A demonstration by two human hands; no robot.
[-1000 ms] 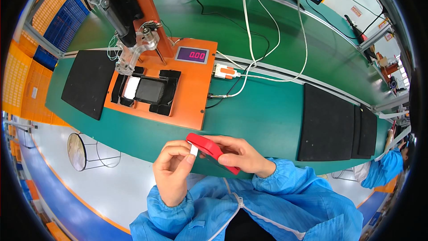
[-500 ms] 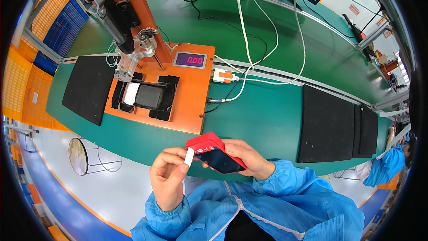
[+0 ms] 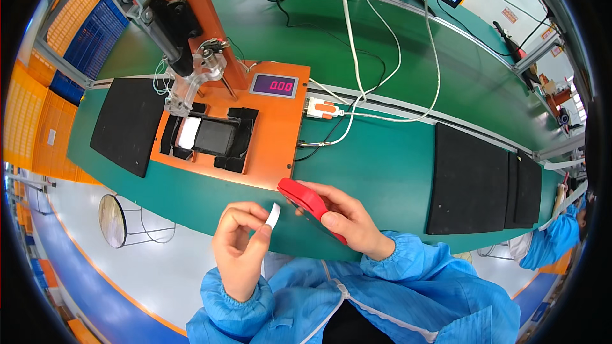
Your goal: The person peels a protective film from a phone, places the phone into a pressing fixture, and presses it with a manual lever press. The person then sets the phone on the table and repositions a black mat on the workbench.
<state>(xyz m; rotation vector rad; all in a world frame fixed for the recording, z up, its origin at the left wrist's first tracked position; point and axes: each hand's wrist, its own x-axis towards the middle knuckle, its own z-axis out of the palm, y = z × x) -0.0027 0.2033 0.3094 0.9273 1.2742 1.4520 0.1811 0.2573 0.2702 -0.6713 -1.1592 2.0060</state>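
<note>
A flat red plastic device (image 3: 311,206) — slim, with a dark underside — sits in the right hand (image 3: 347,220), fingers wrapped over its top and thumb pressed on its near edge, held just above the near rim of the long green desk (image 3: 382,165). Just beside it, not quite touching, the left hand (image 3: 241,248) pinches a small white paper strip (image 3: 273,215) between thumb and forefinger, strip upright. Farther off on the desk stands an orange fixture plate (image 3: 274,146) with a black rectangular nest (image 3: 213,137) and a small purple digital readout (image 3: 274,85); a black metal press arm (image 3: 169,22) leans over the nest. Black rubber mats (image 3: 468,178) lie to either side — white cables (image 3: 357,38) trail beyond.
</note>
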